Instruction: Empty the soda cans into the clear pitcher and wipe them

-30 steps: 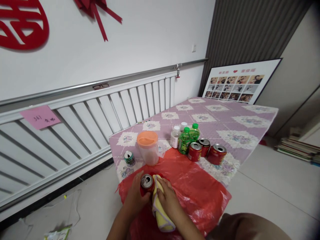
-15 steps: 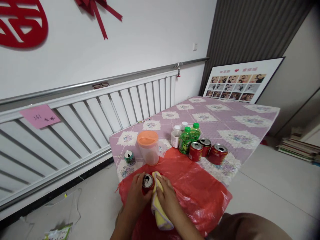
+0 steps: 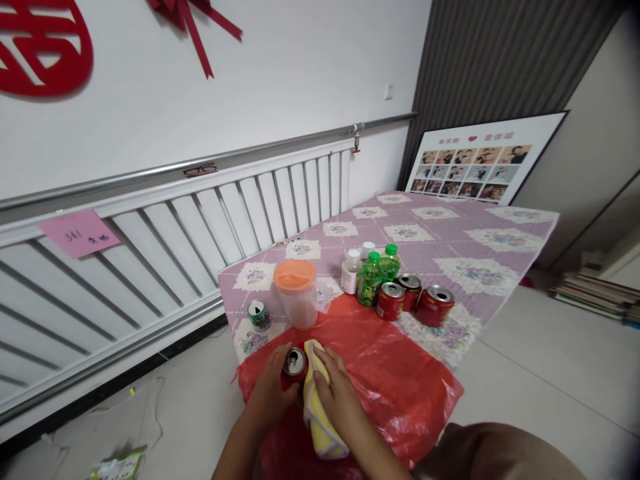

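My left hand (image 3: 273, 385) is wrapped round a red drink can (image 3: 296, 364), which stands upright with its opened top facing up. Pressed against the can's right side is a folded yellow cloth (image 3: 320, 417) with a purple edge, gripped by my right hand (image 3: 336, 390). Both hands work low over a red plastic bag (image 3: 385, 373) spread on the near end of the table. Just beyond them stand a clear plastic jug with an orange lid (image 3: 296, 287) and a small green can (image 3: 259, 315).
Several bottles, two with green caps (image 3: 370, 280), stand behind three red cans (image 3: 434, 307) right of the jug. A purple flowered cloth (image 3: 385, 217) covers the table. A white radiator (image 3: 200, 230) runs along the left; a photo board (image 3: 465, 167) leans at the back.
Both hands keep nearly the same place, with the cloth still against the can. The view has shifted very slightly.
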The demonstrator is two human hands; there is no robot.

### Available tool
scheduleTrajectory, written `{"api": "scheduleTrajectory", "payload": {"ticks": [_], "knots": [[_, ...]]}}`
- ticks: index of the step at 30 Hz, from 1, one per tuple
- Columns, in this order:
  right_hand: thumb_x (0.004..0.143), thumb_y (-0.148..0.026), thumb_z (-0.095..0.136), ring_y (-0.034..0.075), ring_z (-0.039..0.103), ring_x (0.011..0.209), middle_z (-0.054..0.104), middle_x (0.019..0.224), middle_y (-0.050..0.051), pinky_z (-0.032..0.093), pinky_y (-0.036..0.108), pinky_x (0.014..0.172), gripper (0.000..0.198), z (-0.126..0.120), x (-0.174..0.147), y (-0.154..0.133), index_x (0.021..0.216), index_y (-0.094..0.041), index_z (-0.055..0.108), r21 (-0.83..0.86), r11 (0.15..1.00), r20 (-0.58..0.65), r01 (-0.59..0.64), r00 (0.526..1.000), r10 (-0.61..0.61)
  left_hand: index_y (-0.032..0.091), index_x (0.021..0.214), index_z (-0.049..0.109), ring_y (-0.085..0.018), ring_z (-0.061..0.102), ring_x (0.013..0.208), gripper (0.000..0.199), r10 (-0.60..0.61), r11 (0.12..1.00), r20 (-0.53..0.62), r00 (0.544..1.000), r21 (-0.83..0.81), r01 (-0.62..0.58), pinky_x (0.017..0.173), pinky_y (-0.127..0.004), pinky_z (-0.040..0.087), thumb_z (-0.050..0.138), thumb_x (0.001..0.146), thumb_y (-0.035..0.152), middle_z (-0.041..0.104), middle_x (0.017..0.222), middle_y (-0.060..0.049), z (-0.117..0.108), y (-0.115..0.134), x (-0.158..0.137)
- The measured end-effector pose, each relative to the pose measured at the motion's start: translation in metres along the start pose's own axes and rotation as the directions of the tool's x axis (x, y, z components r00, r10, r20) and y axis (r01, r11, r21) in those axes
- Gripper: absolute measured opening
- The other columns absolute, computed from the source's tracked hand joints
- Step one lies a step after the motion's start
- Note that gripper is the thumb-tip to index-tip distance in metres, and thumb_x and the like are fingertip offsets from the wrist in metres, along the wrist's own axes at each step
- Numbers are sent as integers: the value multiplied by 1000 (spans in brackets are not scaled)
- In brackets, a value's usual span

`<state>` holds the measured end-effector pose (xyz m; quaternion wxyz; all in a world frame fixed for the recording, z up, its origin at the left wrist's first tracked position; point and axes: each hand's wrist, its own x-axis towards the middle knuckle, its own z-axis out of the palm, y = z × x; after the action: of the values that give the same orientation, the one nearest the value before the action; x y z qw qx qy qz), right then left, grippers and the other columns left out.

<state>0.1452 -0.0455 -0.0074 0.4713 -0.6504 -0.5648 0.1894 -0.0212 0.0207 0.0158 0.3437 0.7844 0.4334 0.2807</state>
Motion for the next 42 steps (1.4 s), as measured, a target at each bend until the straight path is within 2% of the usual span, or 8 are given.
{"api": "scheduleTrajectory", "payload": {"ticks": [5,11,16,20,23,29,34,42], "knots": [[91,-25,42,22,48,133,54,141,10,41,42,111,46,-5,5,-15,136,-22,54,10,998,-45,55,998,-54,14,129,50,-26,51,127,63,4,1000,-117,993,25,-1,110,-44,40,62,68,16,56,133,-14,9,3,-2],[86,-18,42,23,52,129,59,135,13,43,43,109,48,7,1,2,131,-17,59,-44,999,0,-3,1000,3,16,127,52,-27,53,122,62,-34,995,-225,974,80,53,108,-45,41,66,67,19,58,126,-13,16,14,-4],[83,-15,45,23,55,126,61,133,13,44,42,109,50,11,-1,11,129,-16,61,-47,999,7,-13,1000,13,18,127,52,-26,53,124,64,-47,993,-187,981,94,66,109,-44,40,66,65,18,58,127,-11,11,14,-4],[82,-15,46,23,56,126,63,131,11,45,43,108,49,9,0,12,128,-20,62,-37,999,3,-14,1000,14,20,137,43,-28,42,137,77,-1,997,-121,993,72,10,115,-47,33,63,63,13,49,143,-12,7,3,-4],[86,-18,45,22,54,127,61,134,10,44,42,109,46,5,2,8,129,-22,60,-21,1000,0,-4,1000,4,22,139,42,-26,42,138,78,31,999,-63,998,25,-30,116,-47,33,58,63,8,49,145,-11,7,-4,-5],[90,-22,44,21,50,131,57,138,9,42,42,111,46,-5,7,-12,134,-24,56,37,998,-45,51,998,-49,19,135,45,-26,51,129,66,2,999,-138,990,34,3,110,-44,40,62,71,18,55,136,-12,13,4,-6],[89,-21,42,21,51,130,57,137,10,42,42,110,46,1,5,-7,133,-21,56,6,1000,-17,21,1000,-21,13,134,46,-27,52,125,66,-81,990,-213,974,92,103,107,-44,42,63,71,21,54,131,-15,19,16,-8],[83,-15,45,24,56,125,63,130,12,46,44,107,47,9,-2,11,127,-19,62,-16,1000,-3,-3,1000,3,16,136,46,-27,48,130,71,-26,995,-131,991,92,38,112,-45,37,61,66,15,53,135,-14,10,6,-9]]}}
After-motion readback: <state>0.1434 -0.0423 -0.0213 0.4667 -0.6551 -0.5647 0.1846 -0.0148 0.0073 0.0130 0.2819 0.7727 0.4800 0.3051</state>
